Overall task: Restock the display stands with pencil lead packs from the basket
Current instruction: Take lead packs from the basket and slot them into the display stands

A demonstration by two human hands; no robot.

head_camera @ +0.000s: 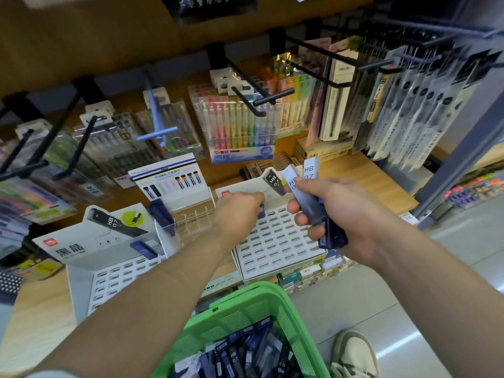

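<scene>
My right hand (338, 211) grips a bundle of dark blue HB 0.7 pencil lead packs (311, 203), their labelled ends sticking up past my fingers. My left hand (240, 208) pinches one dark blue pack (261, 210) at the top row of the right white slotted display stand (278, 241). A second white stand (109, 263) on the left holds two packs (144, 248) in its top row. Below me, the green basket (261, 301) is full of more lead packs (245, 356).
A clear acrylic stand (188, 214) with one blue pack sits between the two white stands. Black hooks (261, 96) with hanging pen sets jut out above the wooden shelf (362, 181). A foot in a beige shoe (354, 353) stands on the grey floor at right.
</scene>
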